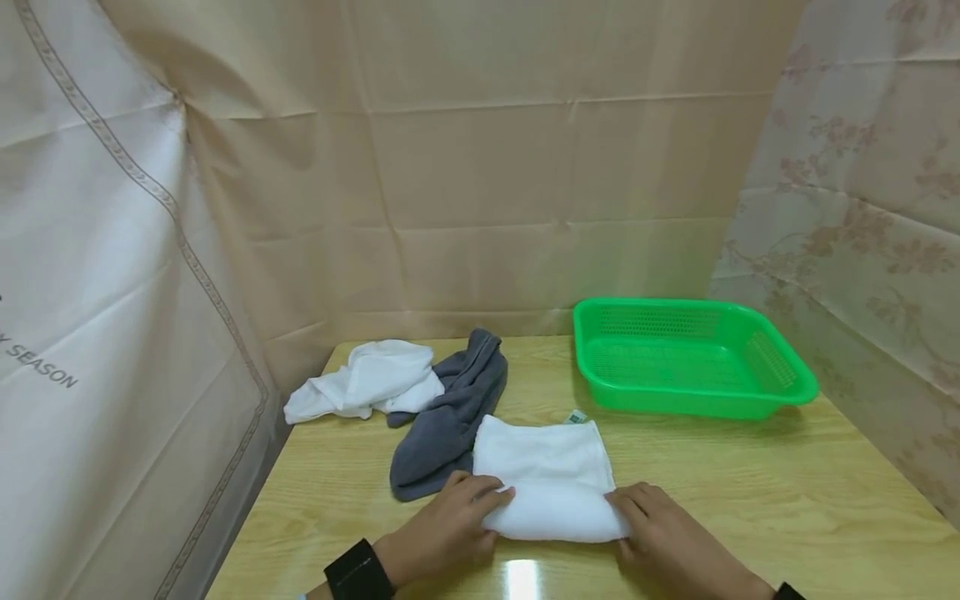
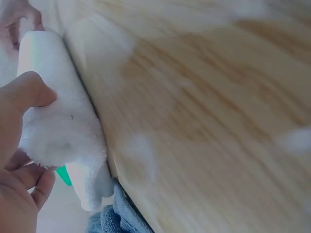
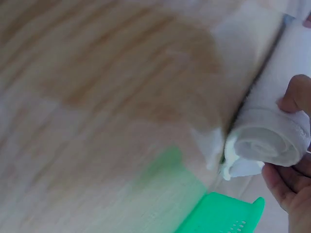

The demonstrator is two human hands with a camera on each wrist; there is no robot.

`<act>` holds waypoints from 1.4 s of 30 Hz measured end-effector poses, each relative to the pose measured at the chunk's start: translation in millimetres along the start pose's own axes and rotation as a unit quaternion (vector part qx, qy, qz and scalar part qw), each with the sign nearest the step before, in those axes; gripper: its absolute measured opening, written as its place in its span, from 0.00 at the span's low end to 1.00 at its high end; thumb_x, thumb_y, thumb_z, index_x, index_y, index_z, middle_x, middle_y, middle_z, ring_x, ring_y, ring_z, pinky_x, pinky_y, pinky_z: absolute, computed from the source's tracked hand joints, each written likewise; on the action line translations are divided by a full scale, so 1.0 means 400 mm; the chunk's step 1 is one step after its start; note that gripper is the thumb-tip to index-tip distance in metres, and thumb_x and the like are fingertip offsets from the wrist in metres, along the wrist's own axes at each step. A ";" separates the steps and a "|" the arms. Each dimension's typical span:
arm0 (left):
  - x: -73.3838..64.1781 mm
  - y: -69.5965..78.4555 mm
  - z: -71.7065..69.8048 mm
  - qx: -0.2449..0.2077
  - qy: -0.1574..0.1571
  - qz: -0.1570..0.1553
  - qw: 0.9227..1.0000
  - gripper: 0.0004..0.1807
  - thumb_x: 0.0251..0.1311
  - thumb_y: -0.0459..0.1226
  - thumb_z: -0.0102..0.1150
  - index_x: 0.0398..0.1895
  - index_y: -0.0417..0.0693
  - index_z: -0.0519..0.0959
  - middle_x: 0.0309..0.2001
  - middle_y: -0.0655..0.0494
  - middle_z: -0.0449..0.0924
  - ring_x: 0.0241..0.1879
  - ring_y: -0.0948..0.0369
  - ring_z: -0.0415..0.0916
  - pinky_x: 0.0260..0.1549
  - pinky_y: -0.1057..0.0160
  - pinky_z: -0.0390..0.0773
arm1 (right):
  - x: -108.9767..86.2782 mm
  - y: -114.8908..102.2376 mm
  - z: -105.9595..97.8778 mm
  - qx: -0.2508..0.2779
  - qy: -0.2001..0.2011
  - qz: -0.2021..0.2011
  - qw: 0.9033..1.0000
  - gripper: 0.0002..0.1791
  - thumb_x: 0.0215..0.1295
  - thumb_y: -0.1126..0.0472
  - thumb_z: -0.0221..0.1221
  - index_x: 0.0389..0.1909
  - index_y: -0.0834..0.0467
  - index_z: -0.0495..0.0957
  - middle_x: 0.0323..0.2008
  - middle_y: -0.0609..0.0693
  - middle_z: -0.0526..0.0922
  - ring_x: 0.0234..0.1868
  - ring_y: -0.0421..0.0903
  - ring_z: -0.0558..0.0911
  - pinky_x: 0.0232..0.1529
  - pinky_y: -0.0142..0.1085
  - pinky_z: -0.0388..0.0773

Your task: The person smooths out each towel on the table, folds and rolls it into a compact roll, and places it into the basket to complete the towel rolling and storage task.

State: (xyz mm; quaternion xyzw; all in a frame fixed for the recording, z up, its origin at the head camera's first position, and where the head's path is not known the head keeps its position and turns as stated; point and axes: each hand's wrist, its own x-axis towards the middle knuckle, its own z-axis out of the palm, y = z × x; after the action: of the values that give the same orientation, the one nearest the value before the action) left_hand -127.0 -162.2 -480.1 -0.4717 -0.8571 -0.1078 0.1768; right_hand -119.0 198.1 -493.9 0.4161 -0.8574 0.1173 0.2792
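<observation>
A white towel (image 1: 542, 454), partly rolled up, lies on the wooden table. Its near part forms a thick roll (image 1: 557, 512), while the far part stays flat. My left hand (image 1: 453, 521) grips the roll's left end, thumb on top and fingers underneath. At the opposite end my right hand (image 1: 663, 529) holds it the same way. In the right wrist view the spiral end of the roll (image 3: 265, 143) shows between thumb and fingers. The left wrist view shows the thumb (image 2: 36, 92) pressing into the fluffy cloth.
Left of the towel lies a crumpled dark grey towel (image 1: 450, 417), with a bunched white cloth (image 1: 375, 375) behind it. A green perforated plastic basket (image 1: 693, 400) stands at the back right of the table (image 1: 750, 467). Fabric curtains (image 1: 480, 167) hang around the table's sides and back.
</observation>
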 end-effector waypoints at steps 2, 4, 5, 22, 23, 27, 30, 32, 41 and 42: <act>0.004 -0.003 -0.002 -0.019 -0.016 -0.019 0.999 0.31 0.62 0.40 0.71 0.68 0.45 0.76 0.59 0.52 0.79 0.57 0.60 0.75 0.52 0.59 0.73 | 0.005 0.002 -0.006 0.031 -0.015 0.029 0.999 0.28 0.51 0.60 0.73 0.54 0.59 0.78 0.43 0.45 0.81 0.42 0.40 0.79 0.40 0.36 0.81; 0.007 -0.005 -0.004 -0.039 -0.031 -0.041 0.998 0.28 0.67 0.42 0.67 0.69 0.46 0.76 0.59 0.53 0.79 0.57 0.61 0.75 0.53 0.59 0.73 | 0.011 0.007 -0.014 0.071 -0.040 0.060 0.995 0.30 0.49 0.61 0.75 0.55 0.56 0.76 0.41 0.43 0.80 0.39 0.36 0.78 0.36 0.34 0.80; 0.009 -0.006 -0.005 -0.047 -0.036 -0.051 0.997 0.27 0.70 0.43 0.64 0.69 0.46 0.75 0.59 0.54 0.79 0.57 0.61 0.75 0.53 0.59 0.73 | 0.016 0.011 -0.018 0.095 -0.055 0.076 0.991 0.29 0.51 0.62 0.74 0.55 0.54 0.76 0.41 0.43 0.80 0.39 0.34 0.77 0.35 0.33 0.80; 0.026 -0.019 0.002 -0.144 -0.032 -0.141 0.979 0.16 0.81 0.46 0.48 0.64 0.58 0.77 0.56 0.60 0.80 0.50 0.62 0.72 0.49 0.55 0.70 | 0.032 0.061 -0.001 0.301 -0.062 0.153 0.939 0.16 0.68 0.65 0.66 0.50 0.46 0.72 0.21 0.31 0.69 0.19 0.27 0.64 0.20 0.27 0.67; 0.024 -0.020 0.004 -0.125 -0.019 -0.124 0.984 0.16 0.80 0.45 0.50 0.64 0.58 0.78 0.60 0.59 0.79 0.53 0.61 0.73 0.49 0.55 0.71 | 0.032 0.062 0.000 0.296 -0.058 0.151 0.941 0.16 0.68 0.65 0.66 0.49 0.45 0.74 0.22 0.31 0.70 0.20 0.27 0.64 0.21 0.27 0.67; 0.017 -0.021 0.008 -0.045 0.016 -0.062 0.997 0.20 0.74 0.47 0.60 0.64 0.53 0.80 0.66 0.56 0.76 0.61 0.57 0.72 0.50 0.53 0.73 | 0.032 0.056 -0.003 0.221 -0.045 0.125 0.966 0.14 0.62 0.65 0.70 0.45 0.47 0.80 0.38 0.40 0.82 0.30 0.32 0.74 0.27 0.30 0.74; 0.019 -0.019 0.004 -0.010 0.003 -0.043 0.999 0.29 0.66 0.53 0.68 0.66 0.51 0.78 0.65 0.56 0.77 0.64 0.57 0.71 0.52 0.52 0.72 | 0.029 0.040 -0.011 0.112 -0.016 0.082 0.990 0.10 0.63 0.59 0.70 0.45 0.52 0.85 0.49 0.50 0.81 0.41 0.42 0.77 0.35 0.37 0.78; 0.021 -0.016 0.002 0.005 -0.007 -0.038 0.999 0.35 0.59 0.55 0.73 0.66 0.49 0.78 0.64 0.56 0.77 0.64 0.58 0.71 0.54 0.52 0.72 | 0.026 0.027 -0.013 0.035 0.002 0.044 0.998 0.12 0.70 0.52 0.63 0.47 0.54 0.86 0.51 0.54 0.79 0.46 0.49 0.77 0.39 0.43 0.78; 0.031 -0.004 0.005 0.037 0.015 -0.023 0.999 0.33 0.53 0.47 0.79 0.60 0.44 0.80 0.57 0.54 0.80 0.57 0.58 0.76 0.54 0.54 0.72 | 0.009 -0.003 0.003 -0.053 0.019 -0.035 0.998 0.33 0.72 0.41 0.58 0.53 0.71 0.79 0.50 0.57 0.79 0.49 0.53 0.77 0.49 0.48 0.73; 0.032 -0.004 0.006 0.034 0.016 -0.023 0.999 0.32 0.54 0.47 0.79 0.60 0.43 0.80 0.57 0.54 0.80 0.57 0.58 0.76 0.54 0.54 0.73 | 0.005 -0.001 0.007 -0.050 0.026 -0.033 0.998 0.31 0.76 0.43 0.52 0.53 0.71 0.79 0.50 0.57 0.79 0.49 0.54 0.78 0.51 0.47 0.71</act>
State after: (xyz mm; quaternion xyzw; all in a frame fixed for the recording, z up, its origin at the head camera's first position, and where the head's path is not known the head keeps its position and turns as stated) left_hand -134.9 -152.3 -477.0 -0.4436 -0.8680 -0.0899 0.2043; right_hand -121.0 195.4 -495.0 0.4266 -0.8404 0.0758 0.3256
